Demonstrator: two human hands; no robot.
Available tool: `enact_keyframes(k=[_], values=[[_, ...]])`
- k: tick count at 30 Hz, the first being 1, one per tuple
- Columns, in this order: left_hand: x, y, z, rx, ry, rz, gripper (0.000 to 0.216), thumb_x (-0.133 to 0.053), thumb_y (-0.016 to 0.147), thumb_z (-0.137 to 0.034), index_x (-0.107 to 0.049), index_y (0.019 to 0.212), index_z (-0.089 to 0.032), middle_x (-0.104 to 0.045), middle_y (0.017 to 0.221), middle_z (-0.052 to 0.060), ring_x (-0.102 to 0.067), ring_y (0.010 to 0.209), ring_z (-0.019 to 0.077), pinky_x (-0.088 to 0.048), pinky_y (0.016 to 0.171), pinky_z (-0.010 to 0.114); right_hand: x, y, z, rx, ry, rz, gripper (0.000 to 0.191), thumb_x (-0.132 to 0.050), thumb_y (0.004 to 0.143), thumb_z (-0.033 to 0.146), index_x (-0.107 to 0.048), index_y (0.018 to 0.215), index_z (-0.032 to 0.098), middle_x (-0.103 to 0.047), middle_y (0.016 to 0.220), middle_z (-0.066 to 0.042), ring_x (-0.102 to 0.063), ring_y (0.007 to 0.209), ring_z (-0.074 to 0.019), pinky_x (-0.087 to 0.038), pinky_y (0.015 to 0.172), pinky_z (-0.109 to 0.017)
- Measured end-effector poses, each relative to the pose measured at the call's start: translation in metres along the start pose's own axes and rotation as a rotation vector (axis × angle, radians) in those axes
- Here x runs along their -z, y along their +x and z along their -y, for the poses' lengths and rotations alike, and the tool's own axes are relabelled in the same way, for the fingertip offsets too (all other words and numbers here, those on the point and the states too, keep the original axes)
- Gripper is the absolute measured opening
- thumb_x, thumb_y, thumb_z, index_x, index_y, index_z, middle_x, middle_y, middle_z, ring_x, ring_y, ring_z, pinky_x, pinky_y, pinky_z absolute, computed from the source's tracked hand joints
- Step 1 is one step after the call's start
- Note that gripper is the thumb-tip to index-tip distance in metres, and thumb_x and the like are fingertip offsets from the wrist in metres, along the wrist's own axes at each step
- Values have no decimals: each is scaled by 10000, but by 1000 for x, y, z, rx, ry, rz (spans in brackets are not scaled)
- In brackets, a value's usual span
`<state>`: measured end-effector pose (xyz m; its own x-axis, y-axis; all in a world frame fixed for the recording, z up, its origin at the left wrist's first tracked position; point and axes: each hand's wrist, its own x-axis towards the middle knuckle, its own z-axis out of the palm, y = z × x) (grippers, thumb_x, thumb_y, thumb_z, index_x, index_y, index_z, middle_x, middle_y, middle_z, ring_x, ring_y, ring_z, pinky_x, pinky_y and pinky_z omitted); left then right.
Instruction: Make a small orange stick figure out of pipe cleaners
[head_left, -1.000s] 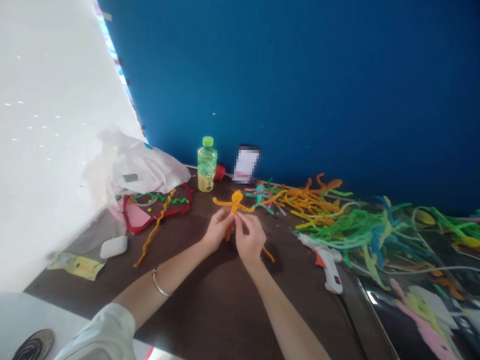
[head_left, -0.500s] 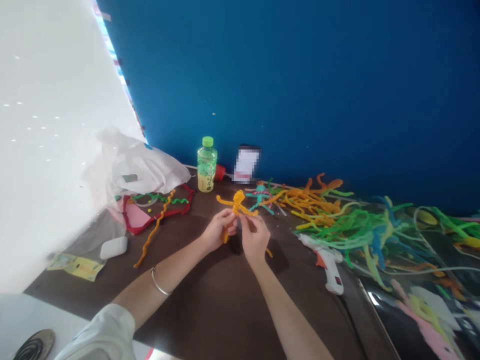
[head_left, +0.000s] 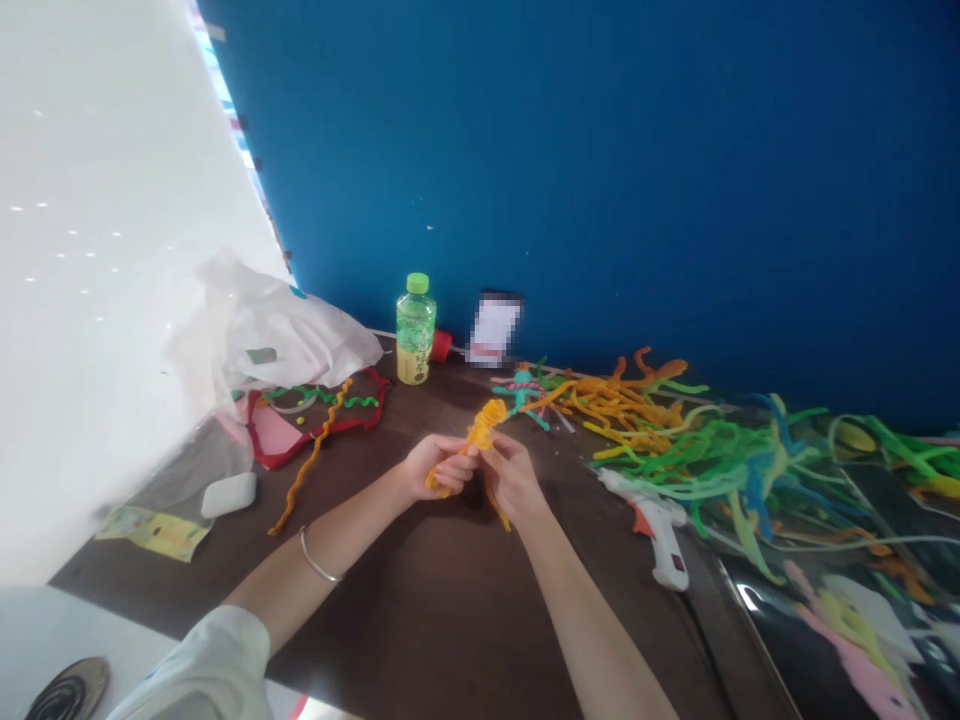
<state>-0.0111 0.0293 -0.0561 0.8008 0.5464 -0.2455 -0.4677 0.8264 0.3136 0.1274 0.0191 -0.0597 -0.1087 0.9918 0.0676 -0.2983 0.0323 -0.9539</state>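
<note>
A small orange-yellow pipe cleaner figure (head_left: 487, 420) with a coiled top is held up over the dark table (head_left: 450, 610). My left hand (head_left: 441, 466) is closed around its lower left part, and a bent orange strand shows below the fingers. From the other side my right hand (head_left: 514, 475) pinches the figure, with a loose orange end hanging beneath it. The fingers partly hide the figure's lower half. Just beyond the hands lies a teal figure (head_left: 523, 385) with a pink-striped band.
A green-capped bottle (head_left: 415, 330) and a phone (head_left: 495, 328) stand by the blue wall. Heaped pipe cleaners (head_left: 697, 445) and a white glue gun (head_left: 660, 530) lie right. At left are a wavy orange strand (head_left: 311, 465), a white case (head_left: 229, 495) and a plastic bag (head_left: 307, 335).
The figure has been tilted and lowered slightly between my hands. Its outstretched arms no longer show, and an orange end now hangs under my right hand.
</note>
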Motion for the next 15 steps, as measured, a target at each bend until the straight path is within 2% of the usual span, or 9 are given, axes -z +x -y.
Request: enact_keyframes(k=[2, 3, 7, 10, 12, 15], values=[[-2, 4, 3, -37, 69, -79, 151, -426, 775, -196, -486, 673, -102, -314, 467, -46, -212, 320, 7, -166, 294, 100, -1, 0, -2, -10, 10, -51, 268, -711, 596, 419, -617, 623, 169, -594, 624, -1, -544, 581, -132, -457, 604, -290], [-3, 7, 5, -104, 119, -137, 143, -440, 755, -207, -497, 679, -101, -364, 479, -31, -241, 322, 12, -185, 293, 111, -1, 1, -4, -16, 13, -91, 267, -705, 605, 416, -606, 627, 169, -585, 606, 7, -531, 555, -125, -455, 585, -285], [-7, 16, 18, -571, 460, -368, 197, -564, 665, -234, -533, 834, -139, -565, 682, 22, -512, 504, 97, -433, 452, 205, -2, 2, -10, -14, -35, -249, 282, -652, 664, 424, -621, 766, 163, -604, 623, 4, -541, 545, -131, -469, 575, -300], [-6, 17, 23, -851, 860, -538, 224, -631, 658, -268, -576, 849, -165, -618, 806, 42, -573, 686, 146, -479, 628, 259, -3, 1, -8, 80, -204, -341, 284, -646, 667, 410, -640, 777, 148, -644, 730, -32, -591, 679, -166, -487, 670, -322], [-4, 17, 24, -929, 1043, -599, 185, -596, 709, -324, -606, 806, -167, -632, 796, 52, -582, 700, 158, -473, 661, 272, -5, 0, -6, 133, -316, -375, 279, -630, 680, 407, -647, 771, 144, -653, 788, -52, -602, 734, -182, -490, 706, -334], [-2, 16, 23, -895, 1057, -572, 230, -548, 748, -380, -608, 776, -160, -624, 702, 37, -582, 597, 145, -469, 600, 269, -8, -3, -3, 154, -380, -386, 272, -610, 698, 404, -646, 770, 144, -652, 825, -66, -608, 721, -182, -504, 682, -332]])
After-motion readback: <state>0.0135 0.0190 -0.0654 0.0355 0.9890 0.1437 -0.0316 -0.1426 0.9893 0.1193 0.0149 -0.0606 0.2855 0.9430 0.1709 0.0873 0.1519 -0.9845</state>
